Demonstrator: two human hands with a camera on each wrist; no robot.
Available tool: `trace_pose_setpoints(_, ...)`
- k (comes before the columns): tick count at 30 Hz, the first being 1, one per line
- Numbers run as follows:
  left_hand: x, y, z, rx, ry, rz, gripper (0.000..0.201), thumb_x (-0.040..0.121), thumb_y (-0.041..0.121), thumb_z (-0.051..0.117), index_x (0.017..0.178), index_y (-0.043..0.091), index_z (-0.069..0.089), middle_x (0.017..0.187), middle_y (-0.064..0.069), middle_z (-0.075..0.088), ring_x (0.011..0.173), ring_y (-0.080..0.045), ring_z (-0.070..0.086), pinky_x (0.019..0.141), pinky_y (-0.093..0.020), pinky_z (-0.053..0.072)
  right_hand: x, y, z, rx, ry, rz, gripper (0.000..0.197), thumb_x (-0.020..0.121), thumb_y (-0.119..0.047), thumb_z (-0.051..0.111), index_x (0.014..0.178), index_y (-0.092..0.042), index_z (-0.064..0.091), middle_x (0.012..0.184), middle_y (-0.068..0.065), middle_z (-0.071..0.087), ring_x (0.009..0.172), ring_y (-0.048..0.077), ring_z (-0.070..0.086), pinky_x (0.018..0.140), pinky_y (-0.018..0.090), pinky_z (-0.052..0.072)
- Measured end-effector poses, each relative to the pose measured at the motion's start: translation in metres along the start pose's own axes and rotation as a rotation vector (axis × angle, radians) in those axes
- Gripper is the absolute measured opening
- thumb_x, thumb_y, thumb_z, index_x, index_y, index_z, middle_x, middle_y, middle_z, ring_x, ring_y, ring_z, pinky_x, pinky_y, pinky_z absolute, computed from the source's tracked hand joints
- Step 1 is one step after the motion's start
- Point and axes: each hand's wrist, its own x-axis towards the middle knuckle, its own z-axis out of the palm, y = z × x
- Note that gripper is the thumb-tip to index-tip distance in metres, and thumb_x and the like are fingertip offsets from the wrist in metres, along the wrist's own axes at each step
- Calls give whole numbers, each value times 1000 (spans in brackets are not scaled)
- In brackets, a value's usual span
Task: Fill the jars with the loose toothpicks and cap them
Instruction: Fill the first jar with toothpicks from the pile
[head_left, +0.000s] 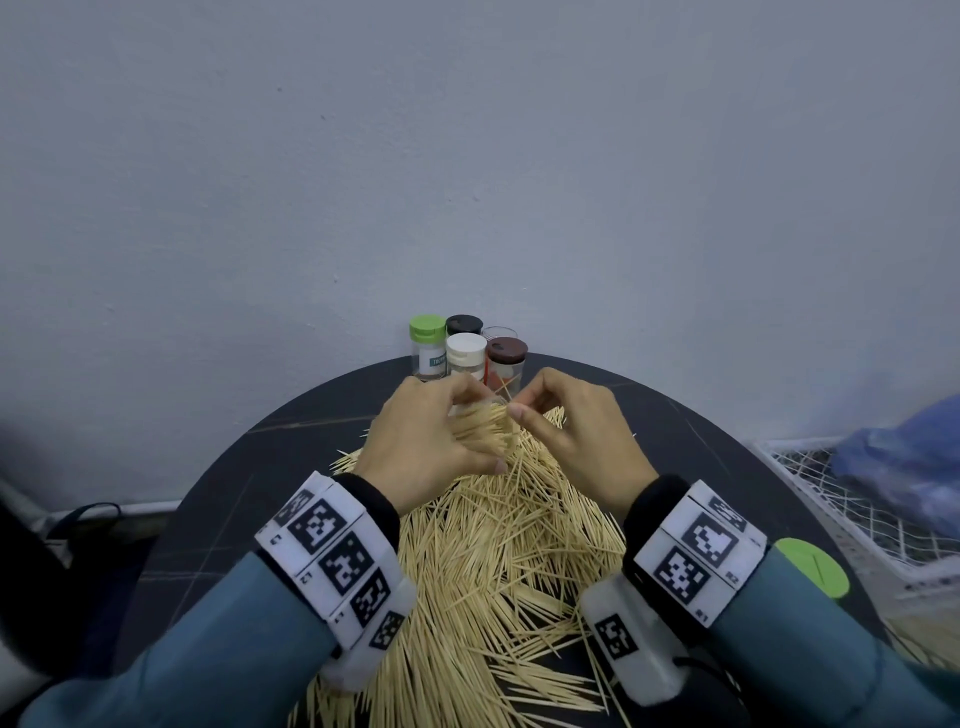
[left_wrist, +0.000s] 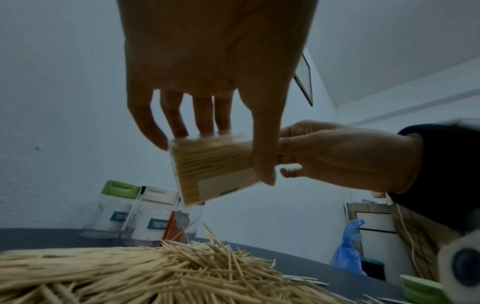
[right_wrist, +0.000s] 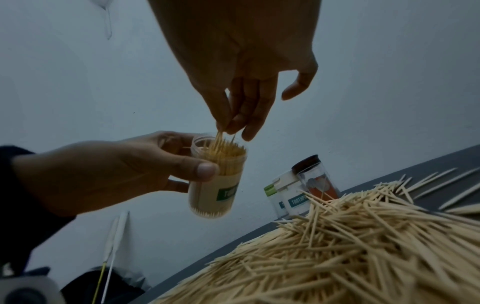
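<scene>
My left hand grips a clear uncapped jar packed with toothpicks, held tilted above the pile; the same jar shows in the left wrist view between thumb and fingers. My right hand pinches a few toothpicks at the jar's open mouth, their lower ends among the ones inside. A big heap of loose toothpicks covers the round dark table. A green lid lies by my right wrist.
Capped jars stand at the table's far edge by the wall: green-lidded, white-lidded, brown-lidded and black-lidded. A white wire basket with blue plastic stands off the table to the right.
</scene>
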Motion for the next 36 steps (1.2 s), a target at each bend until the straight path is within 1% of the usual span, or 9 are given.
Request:
trace_pose_setpoints(3, -1, 3, 1, -3, -15, 15, 53, 52, 38, 90, 98, 33, 63, 91, 15, 65, 88, -7, 60, 79, -29, 47, 0, 1, -2, -86, 14, 3, 12, 89, -31, 59, 79, -29, 52, 72, -23, 54, 78, 6, 59, 92, 46, 43)
trace_pose_setpoints(10, -3, 5, -2, -33, -1, -21, 59, 52, 38, 90, 105, 29, 65, 98, 13, 66, 94, -8, 60, 85, -32, 49, -1, 0, -2, -178, -159, -47, 15, 88, -34, 59, 78, -31, 49, 71, -23, 52, 80, 4, 59, 95, 43, 39)
trace_pose_setpoints(17, -2, 6, -1, -51, -24, -23, 61, 53, 36, 90, 109, 27, 65, 104, 11, 66, 99, -8, 58, 86, -28, 46, 0, 4, -2, -162, -81, -17, 16, 85, -37, 63, 74, -33, 52, 66, -23, 52, 75, 3, 57, 94, 44, 40)
trace_pose_setpoints(20, -2, 4, -1, -52, -22, -31, 61, 52, 38, 90, 107, 29, 65, 102, 11, 67, 98, -9, 60, 85, -32, 48, 1, 6, -1, -72, -101, -4, 8, 84, -37, 64, 76, -33, 63, 68, -22, 59, 76, 4, 60, 92, 47, 42)
trace_pose_setpoints(22, 0, 2, -2, -63, -9, -49, 62, 51, 39, 90, 107, 30, 65, 101, 11, 67, 97, -9, 60, 85, -32, 49, 3, 7, -4, -13, -87, 3, 9, 85, -35, 63, 84, -30, 71, 74, -19, 65, 77, 3, 60, 89, 39, 45)
trace_pose_setpoints(24, 1, 0, -3, -78, 6, -69, 64, 51, 41, 89, 109, 29, 65, 103, 11, 66, 98, -8, 59, 85, -30, 48, 3, 6, -7, 32, -62, -4, 10, 87, -27, 64, 89, -24, 73, 81, -14, 67, 75, 1, 59, 76, 15, 43)
trace_pose_setpoints(26, 2, -1, -5, -93, 16, -84, 65, 52, 42, 88, 111, 28, 64, 104, 11, 65, 98, -7, 58, 83, -28, 46, 3, 3, -10, 93, -11, 5, 6, 86, -22, 65, 86, -21, 71, 79, -10, 67, 71, 0, 57, 64, 5, 40)
trace_pose_setpoints(33, 0, 1, -1, -130, -6, -94, 61, 52, 39, 90, 106, 28, 65, 100, 13, 65, 94, -5, 59, 77, -26, 48, 1, 2, -2, 161, -76, 18, 4, 81, -16, 71, 80, -13, 70, 68, -11, 63, 70, -1, 58, 61, 5, 42)
trace_pose_setpoints(36, 0, 0, 1, -124, -19, -84, 62, 52, 39, 89, 108, 28, 65, 101, 13, 65, 89, 1, 56, 70, -17, 43, 1, 3, -1, 147, -65, 21, 4, 80, -17, 72, 80, -13, 71, 69, -10, 64, 68, 1, 58, 61, 5, 42)
